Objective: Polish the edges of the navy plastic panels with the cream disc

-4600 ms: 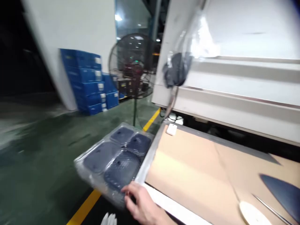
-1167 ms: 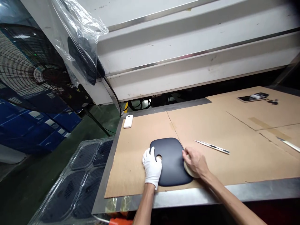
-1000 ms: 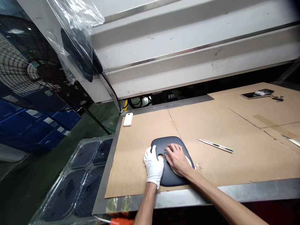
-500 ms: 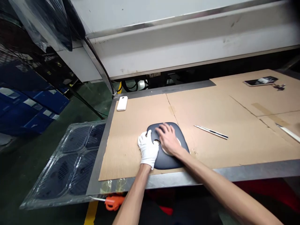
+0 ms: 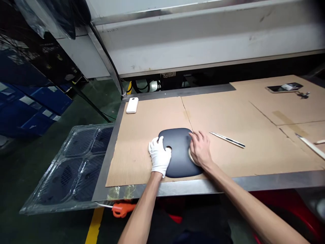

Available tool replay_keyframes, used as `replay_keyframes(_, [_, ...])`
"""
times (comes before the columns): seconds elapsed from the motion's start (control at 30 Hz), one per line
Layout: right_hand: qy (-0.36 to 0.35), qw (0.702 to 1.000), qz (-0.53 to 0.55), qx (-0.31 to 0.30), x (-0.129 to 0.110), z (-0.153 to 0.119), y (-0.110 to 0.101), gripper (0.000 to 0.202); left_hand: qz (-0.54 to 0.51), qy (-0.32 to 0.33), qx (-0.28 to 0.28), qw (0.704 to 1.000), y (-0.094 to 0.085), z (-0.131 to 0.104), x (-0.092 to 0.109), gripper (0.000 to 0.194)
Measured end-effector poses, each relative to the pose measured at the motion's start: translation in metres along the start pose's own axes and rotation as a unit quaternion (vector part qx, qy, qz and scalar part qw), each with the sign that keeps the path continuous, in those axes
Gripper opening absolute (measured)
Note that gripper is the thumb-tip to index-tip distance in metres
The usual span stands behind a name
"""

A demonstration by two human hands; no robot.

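A dark, smooth padded panel point(image 5: 179, 144) with rounded corners lies flat on the cardboard at the table's front. My left hand point(image 5: 159, 156), in a white glove, grips its left side. The thumb reaches onto the top by a small hole point(image 5: 168, 148), and the fingers are at the edge. My bare right hand point(image 5: 200, 149) is over the panel's right edge, fingers bent round a pale, round object point(image 5: 192, 158). Most of that object is hidden under the palm, so its kind is unclear. A slim craft knife point(image 5: 228, 139) lies to the right of this hand.
Cardboard point(image 5: 142, 135) covers the metal-edged table. A white box-like device point(image 5: 132, 105) lies back left; a phone point(image 5: 283, 87) and keys point(image 5: 303, 95) lie back right. Another blade-like tool point(image 5: 311, 146) is far right. An orange-handled tool point(image 5: 123, 209) juts below the front edge. Plastic-wrapped dark panels point(image 5: 66, 169) stand left.
My right hand has slid right across the panel with the pale round object, from its middle to its right edge. My left hand keeps its place on the left side. The view has shifted slightly.
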State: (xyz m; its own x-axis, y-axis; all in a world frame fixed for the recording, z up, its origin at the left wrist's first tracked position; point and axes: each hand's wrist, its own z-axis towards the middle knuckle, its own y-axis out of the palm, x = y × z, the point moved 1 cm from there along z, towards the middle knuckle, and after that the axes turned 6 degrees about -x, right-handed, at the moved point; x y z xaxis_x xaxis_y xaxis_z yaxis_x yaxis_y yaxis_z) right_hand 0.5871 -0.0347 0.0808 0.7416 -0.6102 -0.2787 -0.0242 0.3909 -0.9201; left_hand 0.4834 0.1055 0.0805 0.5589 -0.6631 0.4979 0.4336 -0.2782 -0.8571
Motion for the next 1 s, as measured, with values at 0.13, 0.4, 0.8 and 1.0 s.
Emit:
replay_keyframes(0.13, [-0.097,0.995,0.004,-0.028,-0.021,-0.016,-0.001,0.043,0.006,-0.006,-0.007,1.0,0.001,0.001,0.0,0.054])
replay_keyframes(0.4, [-0.007,0.999,0.026,0.039,0.012,-0.001,-0.005,0.031,-0.006,-0.012,-0.024,1.0,-0.003,-0.004,-0.001,0.059])
replay_keyframes(0.8, [-0.041,0.998,-0.046,-0.001,0.013,0.026,-0.002,0.026,-0.019,-0.005,-0.027,0.999,0.001,-0.002,-0.003,0.059])
replay_keyframes(1.0, [-0.106,0.993,-0.041,-0.031,-0.027,0.048,0.013,0.02,-0.012,-0.005,-0.022,1.0,0.001,0.0,0.0,0.056])
